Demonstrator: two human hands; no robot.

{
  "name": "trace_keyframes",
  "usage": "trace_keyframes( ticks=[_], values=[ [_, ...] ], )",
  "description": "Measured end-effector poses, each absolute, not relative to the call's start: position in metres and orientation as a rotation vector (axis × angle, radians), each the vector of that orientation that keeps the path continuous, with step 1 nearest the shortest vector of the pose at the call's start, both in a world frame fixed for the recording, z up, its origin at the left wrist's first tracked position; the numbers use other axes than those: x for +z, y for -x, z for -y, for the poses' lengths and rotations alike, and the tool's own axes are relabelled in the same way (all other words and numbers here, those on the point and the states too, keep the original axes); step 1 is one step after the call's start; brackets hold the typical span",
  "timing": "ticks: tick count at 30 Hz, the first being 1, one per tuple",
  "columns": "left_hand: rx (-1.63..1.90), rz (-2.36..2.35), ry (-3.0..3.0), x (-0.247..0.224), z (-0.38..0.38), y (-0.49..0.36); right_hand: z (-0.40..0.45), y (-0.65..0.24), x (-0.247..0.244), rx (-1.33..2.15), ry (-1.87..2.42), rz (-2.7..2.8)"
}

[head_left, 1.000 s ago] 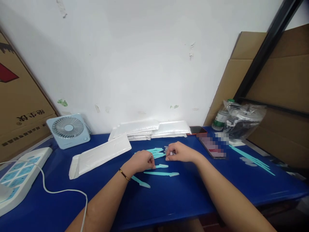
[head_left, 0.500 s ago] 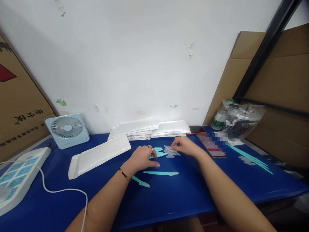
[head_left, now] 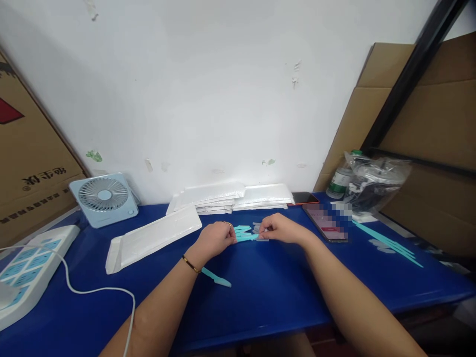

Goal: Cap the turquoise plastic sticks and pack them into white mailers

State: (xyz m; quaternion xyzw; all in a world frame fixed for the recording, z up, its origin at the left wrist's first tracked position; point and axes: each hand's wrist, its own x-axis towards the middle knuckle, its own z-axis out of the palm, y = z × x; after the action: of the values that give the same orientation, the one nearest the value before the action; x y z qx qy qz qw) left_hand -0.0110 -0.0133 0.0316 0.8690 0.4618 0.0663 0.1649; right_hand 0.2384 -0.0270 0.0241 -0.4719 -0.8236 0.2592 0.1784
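Observation:
My left hand [head_left: 217,239] is closed, its thumb and fingers pinching the handle end of a turquoise eyebrow razor [head_left: 246,238]. At the razor's other end, my right hand [head_left: 278,229] is closed in a pinch, apparently on a small clear blade cover; the fingers mostly hide it. More turquoise razors [head_left: 243,229] lie just behind the held one, between my hands. Loose clear blade covers [head_left: 256,227] are partly hidden by my right fingers. Another razor [head_left: 217,278] rests on the blue table near my left wrist.
White padded mailers [head_left: 208,196] are stacked by the wall, with a single mailer [head_left: 159,238] at left. A fan [head_left: 104,198], power strip [head_left: 33,267] and white cable are farther left. Phone [head_left: 327,223], more turquoise razors [head_left: 386,243], bottle [head_left: 339,182] and plastic bag [head_left: 379,183] sit right.
The razor that lay in front of my hands is gone from that spot. My left hand has closed from spread fingers onto a razor, and my right hand has moved slightly toward its tip.

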Motion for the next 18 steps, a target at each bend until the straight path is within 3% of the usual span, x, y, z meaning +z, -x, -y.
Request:
trace_keyframes(
  ticks=[6,13,18],
  values=[
    [0.188,-1.358,-2.46,0.04,0.008,0.031,0.017,-0.251,0.018,0.619,1.483,2.079],
    [-0.502,-1.198,-2.328,0.06,0.029,0.048,0.02,-0.249,0.025,0.424,1.462,2.038],
    [-0.454,-1.211,-2.368,0.057,0.036,0.036,0.023,-0.246,0.028,0.456,1.457,2.056]
  ],
)
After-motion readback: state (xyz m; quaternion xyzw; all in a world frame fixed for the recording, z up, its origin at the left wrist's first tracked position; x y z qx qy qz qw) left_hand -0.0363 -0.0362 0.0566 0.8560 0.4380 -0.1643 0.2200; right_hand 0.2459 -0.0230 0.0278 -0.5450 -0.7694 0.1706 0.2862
